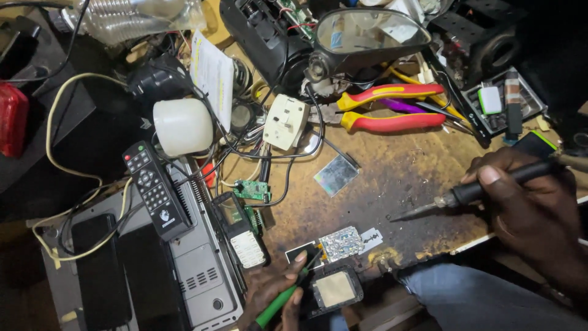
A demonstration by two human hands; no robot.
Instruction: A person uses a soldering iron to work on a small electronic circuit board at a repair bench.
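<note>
My right hand (527, 202) grips a black-handled soldering iron (465, 193), its tip pointing left over the scorched wooden bench (392, 178). My left hand (275, 291) holds a green-handled screwdriver (278, 303) near the front edge, its shaft pointing toward a small circuit board (341, 243). Just below the board lies an opened black phone frame (335, 289) with a pale panel. A razor blade (370, 236) rests right of the board.
Red-and-yellow pliers (392, 107), a white wall socket (285, 122), a side mirror (367, 34), a black remote (156, 190), a white lamp bulb (182, 127), a grey player (202, 270), a dark phone (101, 273) and tangled wires crowd the bench.
</note>
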